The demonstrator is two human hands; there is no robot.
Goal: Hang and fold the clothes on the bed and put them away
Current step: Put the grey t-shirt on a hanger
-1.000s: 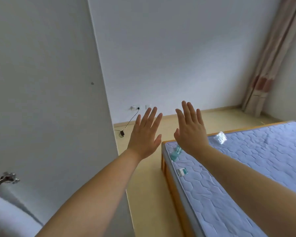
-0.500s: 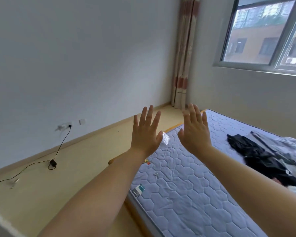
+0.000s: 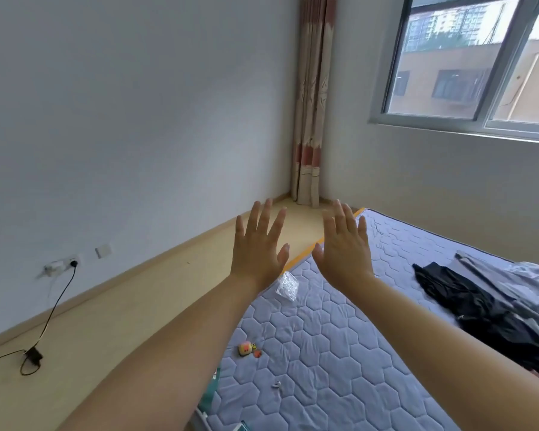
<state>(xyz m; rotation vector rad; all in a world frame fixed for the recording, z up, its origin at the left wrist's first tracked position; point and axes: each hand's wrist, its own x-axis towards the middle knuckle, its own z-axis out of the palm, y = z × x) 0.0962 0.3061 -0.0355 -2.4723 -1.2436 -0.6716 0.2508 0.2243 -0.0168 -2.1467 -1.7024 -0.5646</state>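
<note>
2 bare hands are raised in front, backs to the camera: left hand [image 3: 260, 247] and right hand [image 3: 345, 250], fingers straight and spread, grasping nothing. Below lies a quilted mattress [image 3: 339, 353]; black clothes [image 3: 479, 312] and grey clothes [image 3: 517, 281] lie at its right.

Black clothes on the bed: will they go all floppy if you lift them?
Probably floppy: the black clothes lie crumpled in soft folds on the bed, so they would likely droop from wherever you hold them. They look thin, so probably light. They seem to overlap the grey clothes, which might drag along.
</note>
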